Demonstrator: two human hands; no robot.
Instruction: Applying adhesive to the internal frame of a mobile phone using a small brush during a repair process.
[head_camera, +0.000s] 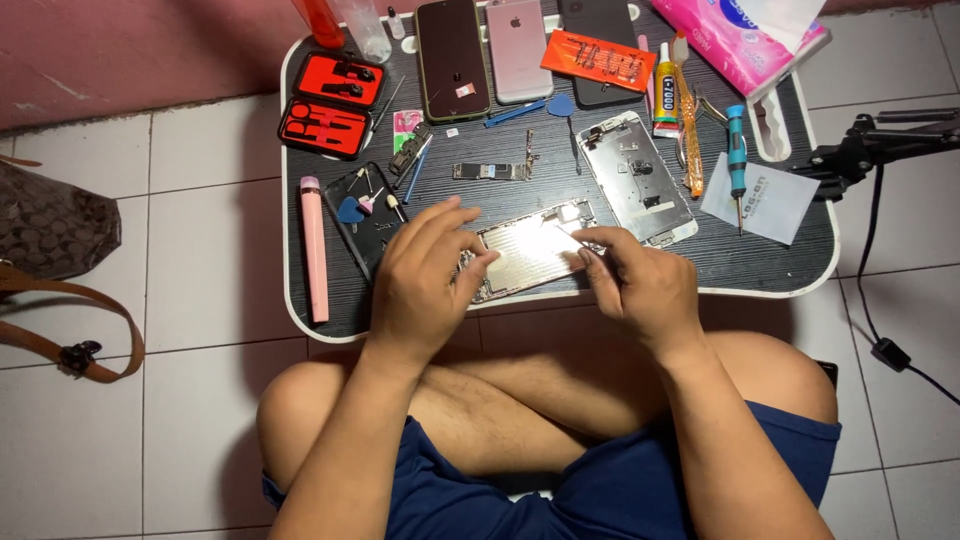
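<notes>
Right, I'm cross-legged on tile w/ a low black lap table (770, 275) over my knees. Near its front edge lies the opened phone housing (525, 255), tilted, shiny metal plate facing up, small parts at its top end. My left hand (425, 280) rests on its left edge, fingers curled loosely over it. My right hand (640, 285) pinches at the right edge; can't tell if it holds a tool. Just behind: a second stripped frame (640, 180).
</notes>
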